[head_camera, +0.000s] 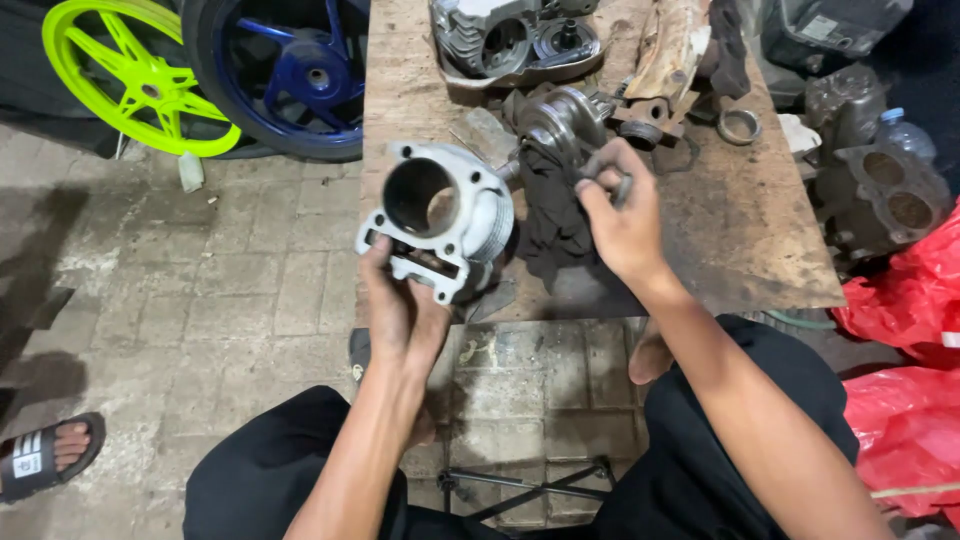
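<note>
Person seated at a low worn wooden workbench (740, 240), holding a silver finned aluminium engine cylinder block (440, 215) up off the bench edge.

Left hand (400, 310) is clamped on the cylinder's lower flange, bore facing the camera and tilted. Right hand (620, 215) is well apart from it, fingers closed around a small grey metal ring-like part (622, 188), just beside a dark greasy rag (552, 215) and a grey metal crank assembly (560, 120). Judgement: grip the cylinder by the flange, not the fins, keep the bore level and clean, keep the rag clear. Other engine castings (880, 190), a loose metal ring (738, 126), red plastic bags (905, 300), blue wheel (290, 70), neon-yellow wheel (130, 75) around.
</note>
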